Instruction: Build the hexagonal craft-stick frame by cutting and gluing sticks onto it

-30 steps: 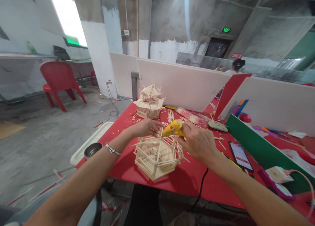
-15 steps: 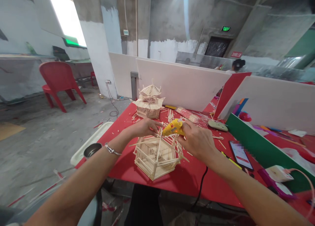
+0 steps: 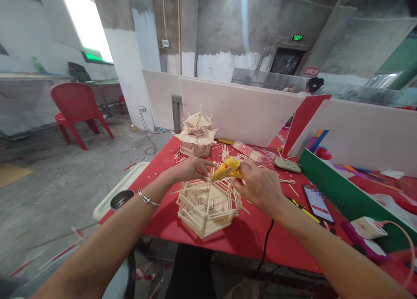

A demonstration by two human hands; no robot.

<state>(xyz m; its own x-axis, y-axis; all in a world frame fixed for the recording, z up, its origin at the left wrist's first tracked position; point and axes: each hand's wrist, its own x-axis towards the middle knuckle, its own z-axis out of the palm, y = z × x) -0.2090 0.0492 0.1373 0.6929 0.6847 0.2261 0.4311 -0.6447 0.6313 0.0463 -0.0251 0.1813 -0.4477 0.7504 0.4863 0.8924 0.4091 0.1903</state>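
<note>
My right hand (image 3: pixel 259 182) is wrapped round a yellow hot glue gun (image 3: pixel 230 168). Its nozzle points left and down, at or very near a joint of sticks on top of a six-sided model of thin wooden sticks (image 3: pixel 206 221). At that same joint, the fingers of my left hand (image 3: pixel 194 168) are pinched together on a thin wooden stick; the fingertips are partly hidden. The model stands on the red tabletop (image 3: pixel 257 242), with a layered stick floor and an open frame above it. Some sticks jut out past its sides.
Behind stands a stick pavilion (image 3: pixel 196 136) with tiered roofs. Loose sticks and a bag of sticks (image 3: pixel 249 151) lie nearby. To the right are a computer mouse (image 3: pixel 288 165), a phone (image 3: pixel 318 203) and a green divider (image 3: pixel 339 199). A metal bowl (image 3: pixel 122 199) is at left, and a person sits beyond the partition.
The glue gun has shifted slightly left and down, its nozzle now closer to the stick joint. My left hand stays almost in place. The whole view has moved a little.
</note>
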